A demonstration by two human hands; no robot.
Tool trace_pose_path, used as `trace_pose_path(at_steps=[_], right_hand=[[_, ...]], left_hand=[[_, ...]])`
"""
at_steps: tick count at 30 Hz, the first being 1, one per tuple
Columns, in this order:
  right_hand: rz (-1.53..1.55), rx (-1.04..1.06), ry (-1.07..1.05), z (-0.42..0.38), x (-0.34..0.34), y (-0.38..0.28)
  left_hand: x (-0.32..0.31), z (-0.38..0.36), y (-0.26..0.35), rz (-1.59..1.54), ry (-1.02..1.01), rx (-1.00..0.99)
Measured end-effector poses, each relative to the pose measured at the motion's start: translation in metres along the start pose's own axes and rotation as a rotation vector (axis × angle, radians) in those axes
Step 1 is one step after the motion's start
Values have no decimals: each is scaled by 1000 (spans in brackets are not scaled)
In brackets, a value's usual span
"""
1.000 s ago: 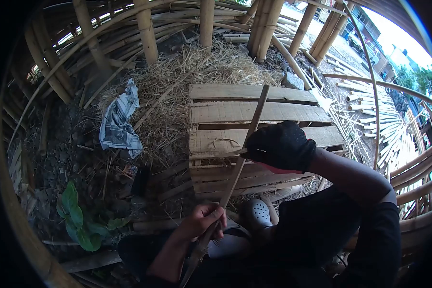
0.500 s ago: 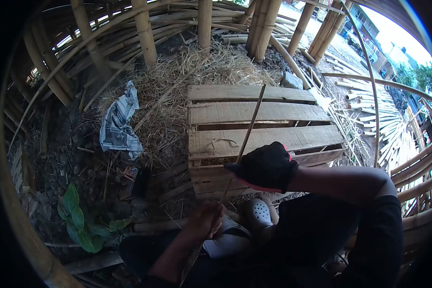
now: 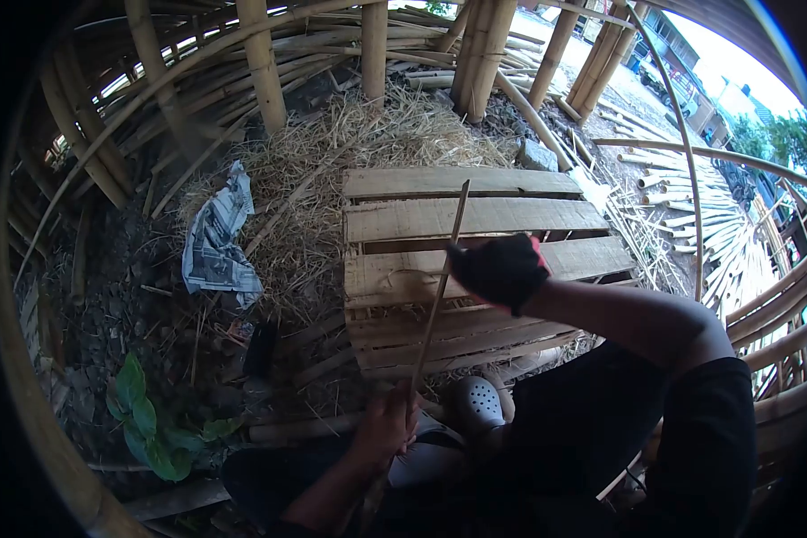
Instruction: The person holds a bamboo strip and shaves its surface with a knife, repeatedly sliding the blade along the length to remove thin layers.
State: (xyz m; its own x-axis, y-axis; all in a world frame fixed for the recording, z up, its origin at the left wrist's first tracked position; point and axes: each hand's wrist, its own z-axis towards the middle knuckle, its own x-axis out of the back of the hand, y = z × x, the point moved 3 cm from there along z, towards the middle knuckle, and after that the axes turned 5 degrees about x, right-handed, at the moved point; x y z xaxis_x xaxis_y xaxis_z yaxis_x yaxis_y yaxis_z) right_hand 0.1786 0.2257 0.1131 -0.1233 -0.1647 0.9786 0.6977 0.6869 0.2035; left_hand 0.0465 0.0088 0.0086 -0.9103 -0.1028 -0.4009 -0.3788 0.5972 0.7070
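Observation:
A long thin bamboo strip (image 3: 433, 323) slants up from my lap, its far tip over the wooden crate (image 3: 475, 220). My bare left hand (image 3: 389, 423) is closed around the lower part of the strip. My right hand (image 3: 502, 272), in a black glove with red edging, is closed on the strip at its upper part, above the crate's near slats. Whether it also holds a tool is hidden by the glove. Below the crate shows a light clog with holes (image 3: 480, 402) on my foot.
Crumpled newspaper (image 3: 220, 242) lies on straw (image 3: 305, 161) left of the crate. A green leafy plant (image 3: 148, 417) grows at lower left. Bamboo posts (image 3: 260, 67) stand behind, with piled bamboo poles (image 3: 350, 40) beyond. Cut bamboo lengths (image 3: 681, 202) lie outside at right.
My right hand has slid upward along the strip, away from my left hand. The strip's tip has shifted left and slightly down. My left hand still grips the lower part.

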Motion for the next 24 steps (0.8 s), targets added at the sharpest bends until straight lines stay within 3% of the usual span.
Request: trace_pose_path(at_steps=[2,5,8,9,10,12,14,18,22,24], right_hand=[[103,89,-35,3,-5,-6],[-147,64,164,39,-14,58],[-127,50,80,7,1,13],[117,-7,-39,7,-1,2],[16,133,-73,13,7,-3],[248,-336,-124,55,8,52],[-40,-413,18,91,0,120],[-108,-212,39,50,-1,92],[218,-334,-64,42,32,67],[258,-182,97,43,28,70]], left_hand=[[1,3,-6,-4,-2,-29],[4,5,-8,-22,-25,-16],[2,4,-1,-34,-45,-1],[1,2,-1,-38,-44,20],[1,4,-2,-39,-42,12],[3,6,-7,-57,-27,5],[6,4,-8,-69,-3,40],[19,13,-11,-64,74,13],[23,9,-7,-74,47,-21],[24,10,-5,-146,-29,-136]])
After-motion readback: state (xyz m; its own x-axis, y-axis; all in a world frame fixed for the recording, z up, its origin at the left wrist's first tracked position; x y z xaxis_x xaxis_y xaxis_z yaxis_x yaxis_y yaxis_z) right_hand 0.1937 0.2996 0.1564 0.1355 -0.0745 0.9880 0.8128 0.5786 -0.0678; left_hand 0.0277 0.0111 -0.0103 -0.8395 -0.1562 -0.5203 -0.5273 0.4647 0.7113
